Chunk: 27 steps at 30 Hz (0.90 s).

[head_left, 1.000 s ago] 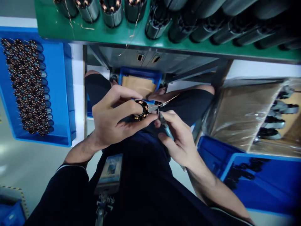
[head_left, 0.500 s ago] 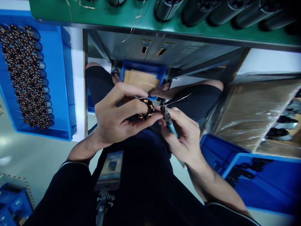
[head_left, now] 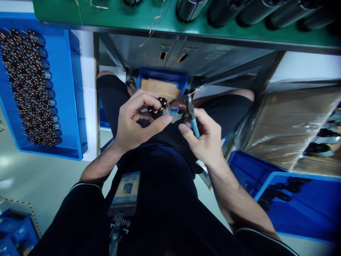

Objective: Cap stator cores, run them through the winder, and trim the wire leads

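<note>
Copper windings ring the small coil (head_left: 159, 106), which sits in the middle of the view, over the person's lap and just near of a blue bin (head_left: 160, 73) lined with cardboard. The left hand (head_left: 135, 121) is closed on the coil, thumb below and fingertips curled over its top. Just to the right, the right hand (head_left: 206, 137) is wrapped around the blue handles of a pair of cutters (head_left: 192, 119), whose tip points away from the body beside the coil. A thin wire (head_left: 199, 88) trails off to the right from that tip; whether the tip is pinching it I cannot tell.

As for progress, I judge the coil to be fully wound, with the work now on its loose wire. On the left, a blue tray (head_left: 71, 106) holds many wound pieces (head_left: 29, 85) in rows. Dark cylinders (head_left: 191, 9) and stray wire lie on the green shelf (head_left: 119, 17) at the far edge. To the right are a plastic-wrapped box (head_left: 279, 124) and more blue crates (head_left: 293, 213). A badge (head_left: 125, 192) hangs at the person's chest.
</note>
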Available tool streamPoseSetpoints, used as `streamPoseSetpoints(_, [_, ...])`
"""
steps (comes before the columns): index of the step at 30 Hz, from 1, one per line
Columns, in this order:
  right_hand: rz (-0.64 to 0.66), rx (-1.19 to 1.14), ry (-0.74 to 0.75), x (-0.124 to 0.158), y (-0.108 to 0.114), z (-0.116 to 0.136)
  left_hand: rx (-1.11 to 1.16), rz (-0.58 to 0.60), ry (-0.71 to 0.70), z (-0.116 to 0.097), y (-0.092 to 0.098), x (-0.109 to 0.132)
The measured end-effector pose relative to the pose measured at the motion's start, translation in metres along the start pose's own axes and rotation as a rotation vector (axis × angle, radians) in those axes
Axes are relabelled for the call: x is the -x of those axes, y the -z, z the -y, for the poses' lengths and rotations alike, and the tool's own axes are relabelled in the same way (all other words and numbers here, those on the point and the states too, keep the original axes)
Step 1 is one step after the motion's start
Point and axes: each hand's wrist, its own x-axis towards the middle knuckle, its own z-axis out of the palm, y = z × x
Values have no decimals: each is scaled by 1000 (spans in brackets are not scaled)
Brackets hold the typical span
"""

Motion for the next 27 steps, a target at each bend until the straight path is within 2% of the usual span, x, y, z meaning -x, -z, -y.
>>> streamPoseSetpoints(3, [-24,179,176,-4,9,-1,376,89,310,1,-2,-1])
streamPoseSetpoints(5, [-81,281,298,-5,13,3,504,115,429,-4,-6,-3])
streamPoseSetpoints(7, [-130,360,391,-7,13,8,565,126,480,-10,-11,-7])
streamPoseSetpoints(11, [-225,462,486,-11,10,15,601,125,489,-17,-19,-13])
streamPoseSetpoints(15, [-255,457,502,-12,9,15,620,147,481,-16,-22,-14])
streamPoseSetpoints(20, [-196,398,399,-8,12,9,663,124,504,-17,-23,-12])
streamPoseSetpoints(23, [-174,347,406,-10,13,8,655,107,502,-15,-24,-11])
streamPoseSetpoints(25, [-131,287,409,-12,12,10,616,57,469,-10,-25,-10])
streamPoseSetpoints(27, [-65,234,374,-14,11,12,545,-23,368,-5,-24,-8])
